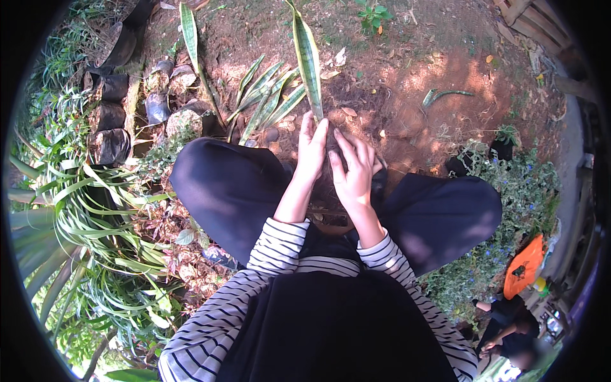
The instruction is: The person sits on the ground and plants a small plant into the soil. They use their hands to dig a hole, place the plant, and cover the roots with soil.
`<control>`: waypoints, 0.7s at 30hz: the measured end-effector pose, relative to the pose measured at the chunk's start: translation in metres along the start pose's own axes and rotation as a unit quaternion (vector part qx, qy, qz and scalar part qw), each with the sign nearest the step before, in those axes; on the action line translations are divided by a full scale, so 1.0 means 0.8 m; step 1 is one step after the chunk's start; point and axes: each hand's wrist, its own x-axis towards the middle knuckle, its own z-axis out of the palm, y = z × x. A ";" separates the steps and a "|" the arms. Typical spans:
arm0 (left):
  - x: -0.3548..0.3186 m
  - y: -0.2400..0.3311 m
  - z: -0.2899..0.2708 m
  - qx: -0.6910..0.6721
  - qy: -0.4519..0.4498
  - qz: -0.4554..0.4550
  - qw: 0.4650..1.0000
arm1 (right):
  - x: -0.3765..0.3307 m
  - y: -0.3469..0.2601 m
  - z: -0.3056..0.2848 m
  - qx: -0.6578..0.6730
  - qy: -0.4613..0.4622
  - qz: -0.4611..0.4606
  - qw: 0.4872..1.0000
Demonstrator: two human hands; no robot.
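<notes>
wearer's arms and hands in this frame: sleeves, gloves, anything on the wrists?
Both arms wear long sleeves with narrow black-and-white horizontal stripes, pushed up so the cuffs sit mid-forearm: left sleeve, right sleeve. Left hand and right hand are bare: no gloves. No watch, bracelet or rings that I can make out. A dark apron-like garment covers the torso between the sleeves.

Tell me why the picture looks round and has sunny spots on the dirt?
In the head view, a fisheye lens bends everything toward a black rim, so the scene looks round. Sunlight falls in patches on the red soil, while the left hand, right hand and the long striped leaf sit in softer shade. The person at the lower right is blurry.
</notes>
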 end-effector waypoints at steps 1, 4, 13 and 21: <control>0.000 -0.002 -0.002 0.019 -0.006 0.010 1.000 | -0.006 -0.001 0.002 0.006 -0.001 0.003 1.000; -0.007 0.010 0.005 0.021 -0.009 -0.009 1.000 | -0.024 -0.001 0.010 0.036 -0.004 -0.002 0.999; -0.006 0.033 0.005 -0.088 -0.181 -0.094 0.975 | -0.010 0.006 -0.002 0.069 0.056 -0.019 0.996; -0.008 0.022 0.000 -0.228 -0.192 -0.111 0.948 | -0.007 -0.004 -0.003 0.033 0.091 -0.034 0.995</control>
